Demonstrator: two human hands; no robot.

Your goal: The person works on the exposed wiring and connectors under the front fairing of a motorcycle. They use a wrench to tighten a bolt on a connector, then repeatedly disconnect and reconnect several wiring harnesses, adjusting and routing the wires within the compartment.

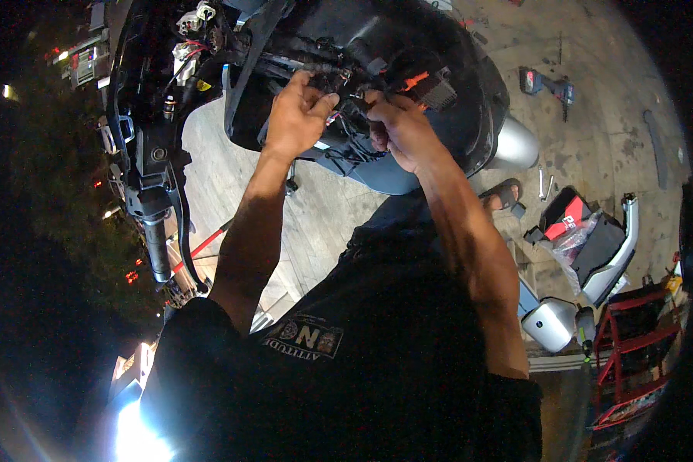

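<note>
Two hands are raised into the exposed front of a stripped scooter (439, 100), where a bundle of black wiring (348, 123) is being handled. The left hand (294, 115) is curled closed, its fingertips pinched on the wires beside a dark frame tube. The right hand (399, 127) is likewise closed, gripping the same wiring just below a black connector block with an orange tab (427, 86). The hands are near each other, not touching. A handlebar grip (157, 246) is seen at the left. On the concrete floor (593, 138), a cordless drill (545, 85) lies well apart, with a red-and-black bag (574, 227) and a silver body panel (550, 323) nearer the person.
</note>
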